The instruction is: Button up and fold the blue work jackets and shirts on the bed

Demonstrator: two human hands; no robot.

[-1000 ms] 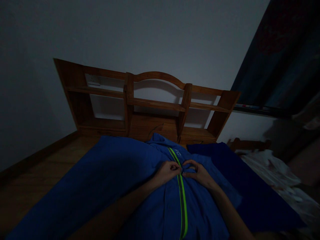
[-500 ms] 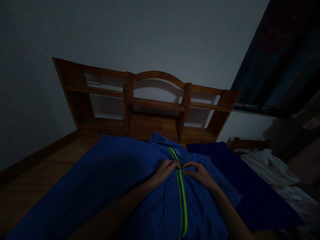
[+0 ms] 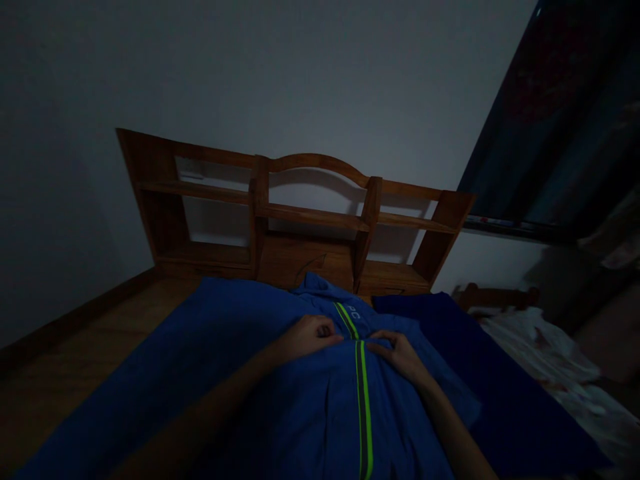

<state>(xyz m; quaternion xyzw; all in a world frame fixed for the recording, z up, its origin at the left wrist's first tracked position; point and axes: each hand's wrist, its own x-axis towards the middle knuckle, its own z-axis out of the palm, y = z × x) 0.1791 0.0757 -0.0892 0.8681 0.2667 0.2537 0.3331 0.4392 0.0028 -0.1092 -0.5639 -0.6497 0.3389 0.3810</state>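
Observation:
A blue work garment (image 3: 340,407) with a grey and neon-green reflective stripe lies spread in front of me. Pale letters show near its top. Along a fold crossing the stripe, my left hand (image 3: 309,337) has its fingers curled and closed on the cloth, to the left of the stripe. Just right of the stripe, my right hand (image 3: 403,355) pinches the same fold between thumb and fingers. The fingertips of both hands are partly lost in the dim light.
Behind the garment stands a wooden headboard (image 3: 310,215) with open shelves, against a pale wall. A darker blue cloth (image 3: 475,360) lies to the right, beside crumpled white fabric (image 3: 543,340). Bare wooden boards (image 3: 105,333) show at left. A dark curtain hangs upper right.
My left hand has slid left along the fold, away from the stripe. My right hand stays close to the stripe, nearly in place. The view has tilted slightly up.

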